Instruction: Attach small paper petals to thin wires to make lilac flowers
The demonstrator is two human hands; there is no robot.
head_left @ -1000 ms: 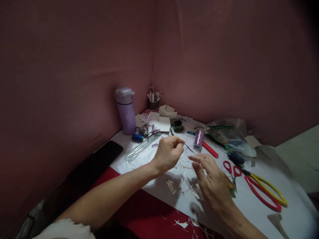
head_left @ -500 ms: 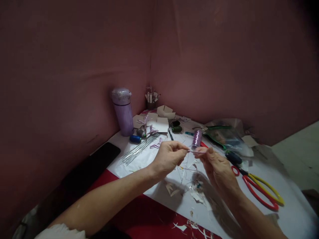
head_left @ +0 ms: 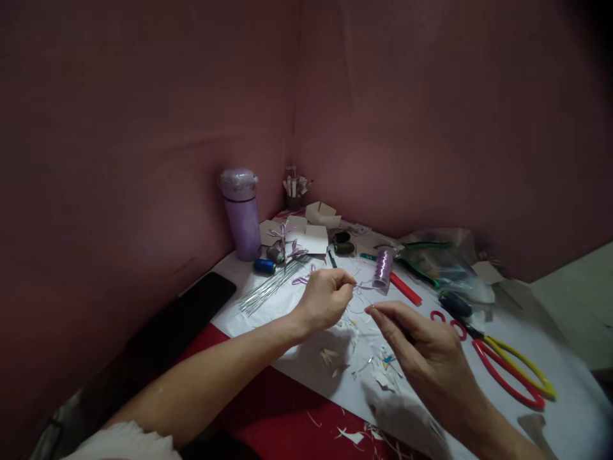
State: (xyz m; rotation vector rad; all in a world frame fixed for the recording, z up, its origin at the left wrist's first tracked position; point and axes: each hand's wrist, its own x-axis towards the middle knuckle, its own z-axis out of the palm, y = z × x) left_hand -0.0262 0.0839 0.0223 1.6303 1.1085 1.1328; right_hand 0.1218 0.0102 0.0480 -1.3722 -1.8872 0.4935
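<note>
The right hand [head_left: 431, 358] has come lower since the earlier frame; I cannot tell whether its fingers grip anything. The purple thread [head_left: 364, 286] sits pinched in the fingers of the left hand [head_left: 323, 297], trailing toward the spool [head_left: 382, 268] beyond them. Wires [head_left: 274, 286] lie left of those fingers, the bottle [head_left: 242, 223] farther left.

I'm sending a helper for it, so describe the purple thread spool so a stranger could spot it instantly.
On the white sheet, look beyond the right hand. Beside the flat red strip is the purple spool. Its shiny purple thread sets it apart from the blue spool and dark green spool nearby.
</note>
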